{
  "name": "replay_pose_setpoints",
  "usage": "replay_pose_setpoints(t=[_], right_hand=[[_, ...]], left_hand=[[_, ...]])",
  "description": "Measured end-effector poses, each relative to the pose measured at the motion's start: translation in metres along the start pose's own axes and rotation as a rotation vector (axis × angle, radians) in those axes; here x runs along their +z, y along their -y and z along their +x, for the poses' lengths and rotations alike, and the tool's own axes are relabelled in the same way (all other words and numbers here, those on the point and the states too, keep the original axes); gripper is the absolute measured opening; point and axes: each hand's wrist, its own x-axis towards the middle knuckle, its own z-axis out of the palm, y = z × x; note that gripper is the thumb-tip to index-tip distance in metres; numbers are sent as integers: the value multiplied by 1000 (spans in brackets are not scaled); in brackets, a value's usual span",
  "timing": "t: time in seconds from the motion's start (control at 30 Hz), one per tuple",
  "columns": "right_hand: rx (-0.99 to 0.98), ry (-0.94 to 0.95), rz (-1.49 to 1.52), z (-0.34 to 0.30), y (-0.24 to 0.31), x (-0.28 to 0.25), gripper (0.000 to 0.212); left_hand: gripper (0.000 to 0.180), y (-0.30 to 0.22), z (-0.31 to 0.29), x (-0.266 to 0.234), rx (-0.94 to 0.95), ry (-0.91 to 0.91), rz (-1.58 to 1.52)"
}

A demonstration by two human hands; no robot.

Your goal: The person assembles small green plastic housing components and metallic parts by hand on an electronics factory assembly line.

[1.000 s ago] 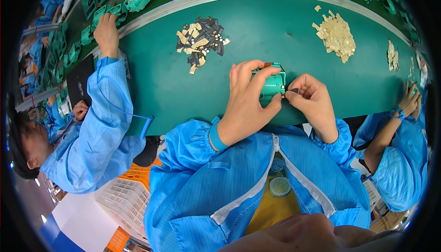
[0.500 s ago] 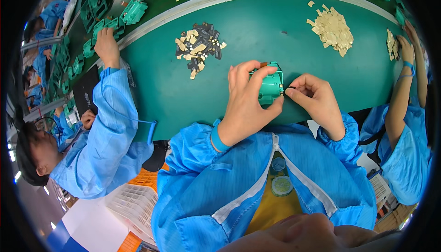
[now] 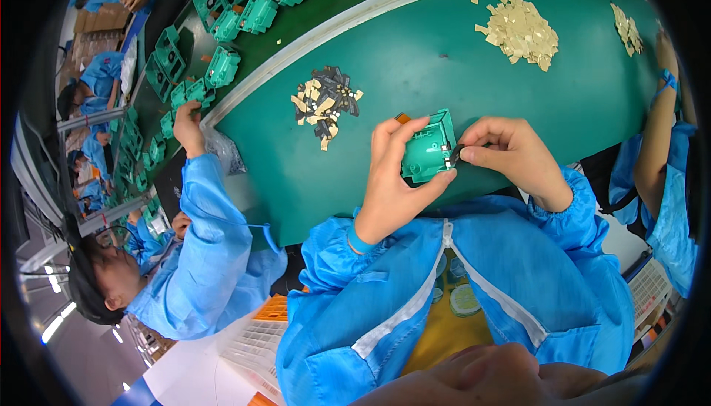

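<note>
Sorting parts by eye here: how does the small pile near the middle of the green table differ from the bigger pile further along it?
The middle pile mixes dark pieces with tan ones; the far pile is all pale tan. The middle pile looks smaller and lies nearer the left hand holding the green box; the far pile lies beyond the right hand. Both are loose heaps of small flat pieces on the table.

Bare green mat [image 3: 459, 73] lies between the clip pile [image 3: 326, 102] and tab heap [image 3: 522, 32].

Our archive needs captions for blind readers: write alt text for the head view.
A person's left hand holds a green plastic box while the right hand pinches a small dark part at its edge, over a green table with piles of small tan and dark pieces.
</note>
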Motion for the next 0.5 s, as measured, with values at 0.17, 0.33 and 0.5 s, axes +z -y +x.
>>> replay_pose_setpoints(t=[0.17,0.33,0.5], right_hand=[[-36,96,143,-2,1,2,13],[-31,98,185,-1,0,7,9],[-20,116,194,-1,-5,9,9]], left_hand=[[75,3,-3,-1,-87,40,-98],[75,6,-5,0,-85,50,-109],[77,3,-7,1,-95,32,-235]])
